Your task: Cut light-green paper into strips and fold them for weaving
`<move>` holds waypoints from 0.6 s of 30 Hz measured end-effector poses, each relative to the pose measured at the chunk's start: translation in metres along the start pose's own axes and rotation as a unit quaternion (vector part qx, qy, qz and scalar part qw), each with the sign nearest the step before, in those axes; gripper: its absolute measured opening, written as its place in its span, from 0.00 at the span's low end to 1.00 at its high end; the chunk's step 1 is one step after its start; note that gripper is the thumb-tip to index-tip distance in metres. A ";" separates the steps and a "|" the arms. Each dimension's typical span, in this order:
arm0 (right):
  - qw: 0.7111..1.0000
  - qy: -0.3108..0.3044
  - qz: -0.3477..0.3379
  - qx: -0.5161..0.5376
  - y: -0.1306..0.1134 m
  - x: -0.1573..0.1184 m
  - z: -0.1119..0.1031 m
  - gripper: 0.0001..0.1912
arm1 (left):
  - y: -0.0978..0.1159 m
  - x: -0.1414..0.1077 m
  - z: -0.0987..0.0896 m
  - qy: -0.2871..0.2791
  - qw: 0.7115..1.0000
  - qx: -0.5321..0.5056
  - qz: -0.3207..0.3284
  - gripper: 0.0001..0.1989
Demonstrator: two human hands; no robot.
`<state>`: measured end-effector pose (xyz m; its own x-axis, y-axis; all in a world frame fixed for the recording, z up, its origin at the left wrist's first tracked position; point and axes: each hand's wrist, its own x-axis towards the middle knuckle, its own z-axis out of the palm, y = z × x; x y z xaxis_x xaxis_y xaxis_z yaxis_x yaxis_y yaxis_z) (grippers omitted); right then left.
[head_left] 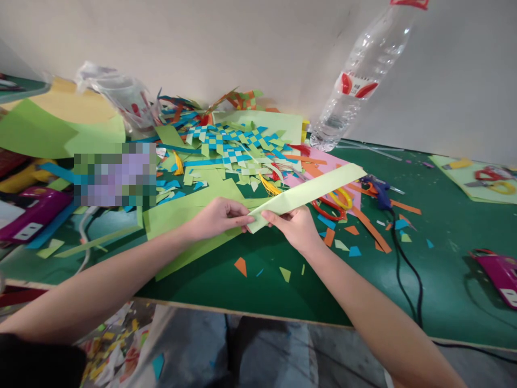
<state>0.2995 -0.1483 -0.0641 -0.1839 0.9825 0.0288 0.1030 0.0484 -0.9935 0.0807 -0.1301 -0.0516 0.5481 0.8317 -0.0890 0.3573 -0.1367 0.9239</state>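
A light green paper strip is held between both hands, slanting up to the right above the table. My left hand pinches its lower left end between thumb and fingers. Close beside it, my right hand grips the lower edge with the thumb on top and the fingers beneath. Under my left hand lies a larger green paper sheet. Red-handled scissors and yellow-handled scissors lie just behind the strip, partly covered by it.
Woven blue and green paper pieces pile up at the back. A plastic bottle stands behind them. A blue glue gun with a black cord lies right, purple devices at both sides. Paper scraps dot the green table.
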 end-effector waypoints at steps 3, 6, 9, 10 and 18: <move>1.000 -0.001 0.002 0.002 -0.001 0.000 0.000 0.15 | 0.000 0.000 0.000 0.003 1.000 -0.006 -0.005 0.15; 1.000 -0.002 0.005 0.012 -0.001 0.001 0.001 0.15 | -0.001 0.000 0.000 0.004 1.000 -0.006 -0.005 0.15; 1.000 -0.006 -0.006 0.014 0.000 0.001 0.001 0.14 | -0.001 0.000 -0.001 -0.004 1.000 -0.003 0.002 0.16; 1.000 -0.009 -0.011 0.011 0.000 0.000 0.001 0.14 | 0.000 0.000 -0.001 -0.008 1.000 -0.001 0.004 0.17; 1.000 -0.010 -0.017 -0.006 -0.001 -0.001 0.000 0.15 | 0.003 -0.004 0.000 -0.022 1.000 0.004 -0.001 0.20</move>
<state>0.2997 -0.1493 -0.0633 -0.2076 0.9764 0.0601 0.1079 0.0840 -0.9906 0.0798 -0.1338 -0.0487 0.5798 0.8077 -0.1072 0.3648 -0.1397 0.9205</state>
